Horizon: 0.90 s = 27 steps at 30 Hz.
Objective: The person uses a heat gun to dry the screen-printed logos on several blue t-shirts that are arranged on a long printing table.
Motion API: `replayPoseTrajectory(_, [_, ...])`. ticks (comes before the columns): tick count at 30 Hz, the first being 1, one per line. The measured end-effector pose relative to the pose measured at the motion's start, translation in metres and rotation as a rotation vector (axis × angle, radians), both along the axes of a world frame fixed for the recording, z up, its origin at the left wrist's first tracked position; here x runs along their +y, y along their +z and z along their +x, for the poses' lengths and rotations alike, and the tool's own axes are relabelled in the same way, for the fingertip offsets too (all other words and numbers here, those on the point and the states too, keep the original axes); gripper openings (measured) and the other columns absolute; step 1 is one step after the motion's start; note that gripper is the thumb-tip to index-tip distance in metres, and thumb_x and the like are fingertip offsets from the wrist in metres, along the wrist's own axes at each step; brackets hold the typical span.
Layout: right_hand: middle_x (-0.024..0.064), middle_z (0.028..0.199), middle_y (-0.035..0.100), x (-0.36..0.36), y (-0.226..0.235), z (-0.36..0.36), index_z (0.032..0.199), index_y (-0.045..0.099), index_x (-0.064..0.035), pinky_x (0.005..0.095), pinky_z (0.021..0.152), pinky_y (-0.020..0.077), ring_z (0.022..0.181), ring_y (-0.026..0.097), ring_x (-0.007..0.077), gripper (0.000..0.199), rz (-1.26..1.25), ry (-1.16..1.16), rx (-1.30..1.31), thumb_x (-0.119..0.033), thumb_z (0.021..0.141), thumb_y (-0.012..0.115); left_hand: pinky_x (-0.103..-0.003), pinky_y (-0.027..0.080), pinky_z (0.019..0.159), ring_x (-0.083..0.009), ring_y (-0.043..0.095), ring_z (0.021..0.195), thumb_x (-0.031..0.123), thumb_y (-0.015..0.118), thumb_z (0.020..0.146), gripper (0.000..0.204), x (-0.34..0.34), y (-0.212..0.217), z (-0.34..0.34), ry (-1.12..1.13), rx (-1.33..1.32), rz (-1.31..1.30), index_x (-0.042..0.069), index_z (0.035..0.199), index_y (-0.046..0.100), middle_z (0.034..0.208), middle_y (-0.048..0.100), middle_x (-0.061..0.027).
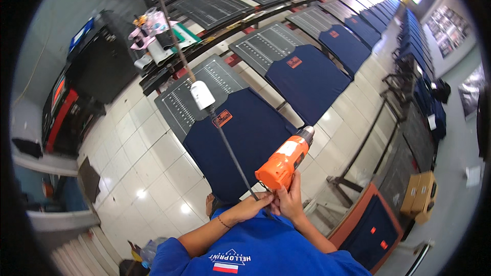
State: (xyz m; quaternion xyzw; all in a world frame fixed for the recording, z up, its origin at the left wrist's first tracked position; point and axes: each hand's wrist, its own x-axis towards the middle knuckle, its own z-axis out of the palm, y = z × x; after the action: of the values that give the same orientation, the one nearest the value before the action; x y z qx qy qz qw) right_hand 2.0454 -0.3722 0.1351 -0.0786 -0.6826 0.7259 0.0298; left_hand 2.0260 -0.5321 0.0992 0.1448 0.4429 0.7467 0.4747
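White floor tiles [148, 158] run under long rows of dark printing boards, each dressed with a navy shirt, curving away toward the upper right of the frame. Low in the middle of the picture I hold an orange heat gun [284, 162] in front of my chest. My right hand [290, 200] grips its handle from below, fingers [296, 184] wrapped tight around it. My left hand [250, 207] sits just beside it to the left, fingers pressed together on the black cord [231, 156] where it meets the handle's base; whether they pinch the cord or only rest on it I cannot tell. The gun's long axis runs from lower left to upper right, its metal nozzle [308, 133] pointing up and right, toward the edge of the nearest navy shirt [245, 133], which lies above and left of my hands on its board [179, 105]. An orange patch [222, 118] marks that shirt's upper left. The cord climbs to the upper left, across the shirt, to a white plug block [202, 95] hanging from a line. The right hand is the nearer one to the nozzle.
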Motion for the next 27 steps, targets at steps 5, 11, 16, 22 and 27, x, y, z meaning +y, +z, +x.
replayPoseTrajectory(5, [0.0139, 0.115, 0.057, 0.058, -0.024, -0.037, 0.142, 0.031, -0.0002, 0.0344, 0.096, 0.0451, 0.112, 0.057, 0.0227, 0.069, 0.051, 0.228, -0.013, -0.015, 0.086, 0.069, -0.026, 0.048, 0.059, -0.0111, 0.056, 0.062, 0.036, 0.038, 0.107, 0.040, 0.015, 0.000, 0.002, 0.351, 0.059, -0.360, 0.006, 0.089, 0.057, 0.075, 0.062, -0.0042])
replayPoseTrajectory(11, [0.0111, 0.098, 0.064, 0.119, -0.006, -0.120, 0.129, 0.048, -0.0002, 0.0316, 0.068, 0.0526, 0.077, 0.065, 0.0159, 0.045, 0.327, 0.569, -0.320, -0.011, 0.088, 0.063, -0.024, 0.038, 0.048, -0.0073, 0.046, 0.052, 0.031, 0.046, 0.104, 0.034, -0.032, -0.055, 0.037, 0.893, 0.005, -0.824, 0.007, 0.082, 0.054, 0.061, 0.052, -0.0002])
replayPoseTrajectory(16, [0.0134, 0.086, 0.064, 0.107, 0.035, -0.169, 0.136, 0.048, -0.0018, 0.0339, 0.060, 0.0517, 0.062, 0.064, 0.0178, 0.053, 0.538, 0.699, -0.171, -0.013, 0.087, 0.066, -0.025, 0.038, 0.046, -0.0089, 0.047, 0.050, 0.026, 0.046, 0.104, 0.032, -0.037, -0.104, 0.049, 1.201, -0.105, -0.909, 0.005, 0.080, 0.052, 0.058, 0.050, -0.0011])
replayPoseTrajectory(22, [0.0076, 0.085, 0.064, 0.077, 0.073, -0.234, 0.140, 0.044, -0.0024, 0.0253, 0.051, 0.0521, 0.057, 0.062, 0.0114, 0.049, 0.513, 0.918, -0.346, -0.017, 0.095, 0.058, -0.026, 0.038, 0.045, -0.0087, 0.047, 0.049, 0.026, 0.043, 0.105, 0.033, -0.037, -0.106, 0.038, 1.359, -0.196, -0.768, 0.005, 0.080, 0.051, 0.058, 0.049, -0.0011])
replayPoseTrajectory(27, [0.0064, 0.086, 0.063, 0.036, 0.075, -0.294, 0.121, 0.053, 0.0016, 0.0260, 0.052, 0.0530, 0.058, 0.060, 0.0105, 0.037, 0.400, 1.089, -0.392, -0.027, 0.098, 0.057, -0.024, 0.039, 0.046, -0.0082, 0.045, 0.049, 0.027, 0.042, 0.105, 0.033, -0.035, -0.101, 0.031, 1.436, -0.197, -0.785, 0.005, 0.082, 0.052, 0.060, 0.050, -0.0005])
